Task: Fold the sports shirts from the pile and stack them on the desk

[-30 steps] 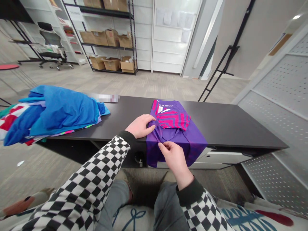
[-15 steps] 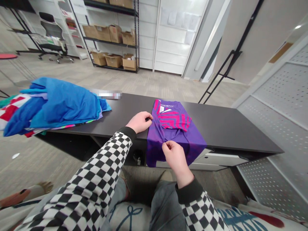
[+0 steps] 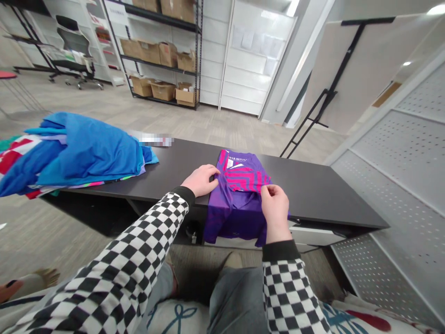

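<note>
a purple jersey (image 3: 232, 218) with pink chevron stripes lies folded at the front edge of a dark desk (image 3: 313, 195), near the middle of the frame, its lower part hanging over that edge. the right hand (image 3: 275, 206) pinches the striped top layer between thumb and fingertips (image 3: 268, 189). the left hand (image 3: 200, 181) sits at the jersey's left side, its fingers (image 3: 214, 172) close together against the cloth; whether they grip it cannot be told. a heap of blue and multicoloured clothes (image 3: 86, 155) lies well apart on the desk, toward the left of the frame.
</note>
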{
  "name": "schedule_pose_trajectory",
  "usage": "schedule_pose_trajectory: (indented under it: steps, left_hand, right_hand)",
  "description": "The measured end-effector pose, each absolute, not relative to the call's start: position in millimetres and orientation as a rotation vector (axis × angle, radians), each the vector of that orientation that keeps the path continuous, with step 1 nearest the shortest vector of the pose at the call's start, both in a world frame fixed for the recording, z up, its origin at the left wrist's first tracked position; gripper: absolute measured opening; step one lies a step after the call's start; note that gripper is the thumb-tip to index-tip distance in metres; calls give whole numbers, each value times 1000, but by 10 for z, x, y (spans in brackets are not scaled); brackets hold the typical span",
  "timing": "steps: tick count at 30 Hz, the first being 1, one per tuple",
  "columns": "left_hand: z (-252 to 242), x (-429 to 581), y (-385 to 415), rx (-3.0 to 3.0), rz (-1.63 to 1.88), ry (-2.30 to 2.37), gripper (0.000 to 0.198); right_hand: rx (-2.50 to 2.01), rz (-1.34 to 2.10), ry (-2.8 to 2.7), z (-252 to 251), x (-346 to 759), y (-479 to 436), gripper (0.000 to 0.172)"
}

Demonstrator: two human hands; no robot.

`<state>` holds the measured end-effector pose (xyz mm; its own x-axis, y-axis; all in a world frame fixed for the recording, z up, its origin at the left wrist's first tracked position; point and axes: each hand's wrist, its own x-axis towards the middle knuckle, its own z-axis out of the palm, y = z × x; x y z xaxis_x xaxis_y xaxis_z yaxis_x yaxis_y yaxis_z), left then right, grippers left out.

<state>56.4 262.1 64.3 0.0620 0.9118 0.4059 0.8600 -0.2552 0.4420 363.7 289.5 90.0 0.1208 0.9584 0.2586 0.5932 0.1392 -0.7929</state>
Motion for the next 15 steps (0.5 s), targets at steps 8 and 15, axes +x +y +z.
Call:
schedule_pose_trajectory:
  steps: [8,15]
  left_hand:
    - [596,540,2638,2258,919,1872,40]
    - [598,530,2647,2239,888,1891,42]
  right_hand:
    - [-1926,505,-1644,888,3666,3318,29]
    - [-1886,505,-1791,940,3756,3437,29]
